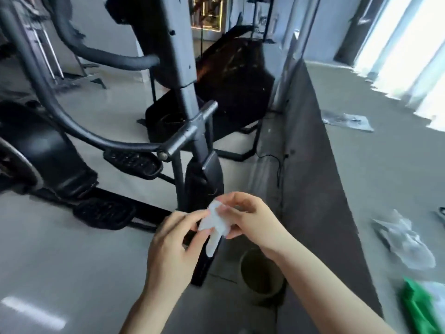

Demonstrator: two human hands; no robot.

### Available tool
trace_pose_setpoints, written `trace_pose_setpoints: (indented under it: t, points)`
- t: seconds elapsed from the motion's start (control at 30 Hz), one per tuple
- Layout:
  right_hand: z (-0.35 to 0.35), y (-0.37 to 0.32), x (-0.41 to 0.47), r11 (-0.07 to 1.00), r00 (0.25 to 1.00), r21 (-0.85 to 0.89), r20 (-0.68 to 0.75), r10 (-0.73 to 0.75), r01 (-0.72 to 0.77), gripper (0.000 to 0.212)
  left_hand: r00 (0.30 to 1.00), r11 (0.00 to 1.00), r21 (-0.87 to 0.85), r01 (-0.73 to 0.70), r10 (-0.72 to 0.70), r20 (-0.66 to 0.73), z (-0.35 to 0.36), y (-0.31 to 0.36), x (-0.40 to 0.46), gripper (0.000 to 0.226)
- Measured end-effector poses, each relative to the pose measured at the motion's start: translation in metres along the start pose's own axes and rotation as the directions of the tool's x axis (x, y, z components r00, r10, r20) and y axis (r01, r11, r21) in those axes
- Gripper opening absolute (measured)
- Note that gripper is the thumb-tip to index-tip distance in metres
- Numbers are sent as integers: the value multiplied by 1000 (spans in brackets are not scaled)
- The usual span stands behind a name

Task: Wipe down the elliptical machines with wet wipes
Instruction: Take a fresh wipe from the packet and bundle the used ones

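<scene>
A crumpled white wet wipe [215,225] hangs between both hands in the lower middle of the view. My left hand [172,249] pinches its left edge with thumb and fingers. My right hand [250,219] grips its upper right part with curled fingers. Just behind the hands rises the black and grey elliptical machine [187,92], its upright post in the centre, a curved arm bar [79,126] sweeping left and two ribbed pedals [131,161] low on the left.
A low dark partition wall [313,179] runs along the right of the machine. A second dark machine [231,75] stands behind. A round bin [261,276] sits on the floor under my right forearm. Clear plastic wrappers [404,239] and a green bag [419,307] lie right.
</scene>
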State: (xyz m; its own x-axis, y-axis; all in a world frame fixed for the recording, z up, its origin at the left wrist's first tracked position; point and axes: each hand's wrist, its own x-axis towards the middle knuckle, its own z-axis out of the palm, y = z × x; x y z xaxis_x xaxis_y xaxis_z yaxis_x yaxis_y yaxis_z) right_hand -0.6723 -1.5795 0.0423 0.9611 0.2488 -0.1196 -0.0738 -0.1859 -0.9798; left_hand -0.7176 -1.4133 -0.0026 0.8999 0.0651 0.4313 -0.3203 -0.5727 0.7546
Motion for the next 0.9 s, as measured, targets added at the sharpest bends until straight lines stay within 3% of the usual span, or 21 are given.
trace_pose_setpoints:
  t: [0.1,0.2,0.4,0.57,0.67,0.8,0.9]
  points:
    - [-48,14,4,995,993,35,-66,93,-91,27,994,994,25,-109,108,29,44,6,36,19]
    - [-96,27,15,999,997,20,-66,42,-41,24,981,990,-56,-127,133,140,90,15,76,15]
    - [-174,55,41,1000,964,10,-267,-3,6,17,929,915,-380,135,17,371,180,42,133,10]
    - [-219,78,33,996,858,-3,-508,73,-86,13,822,868,-441,229,70,565,247,63,155,14]
    - [-234,90,17,986,713,41,-686,145,-162,19,702,888,-406,215,148,696,285,68,163,18]
    - [-243,98,-9,951,377,85,-904,199,-297,19,547,886,-427,180,271,792,341,81,179,13]
    - [-231,98,-39,909,119,158,-969,218,-385,19,316,874,-434,218,358,879,375,97,173,13]
